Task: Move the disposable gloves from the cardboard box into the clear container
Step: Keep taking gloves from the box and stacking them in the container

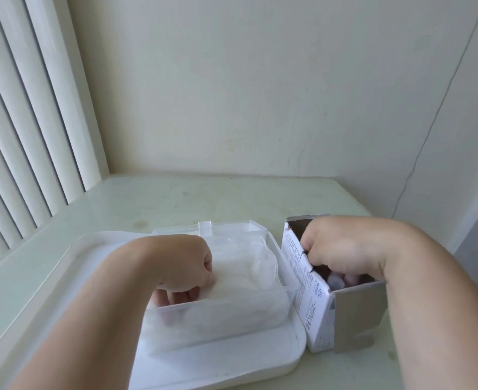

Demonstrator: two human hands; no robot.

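LEFT: left hand [187, 266] curled into gloves [249, 266] piled in clear container [218, 327] | RIGHT: right hand [336, 246] sunk in cardboard box [311, 282], grip cannot be told | RISK: box could be dragged up with the bunch; springy pile may be spilled over the wall

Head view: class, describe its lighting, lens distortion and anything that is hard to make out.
Head view: soft even light, faint shadows, no harsh glare; the wide lens bends the blinds; the translucent gloves blur into the clear container; the right hand has its fingers hidden inside the cardboard box.
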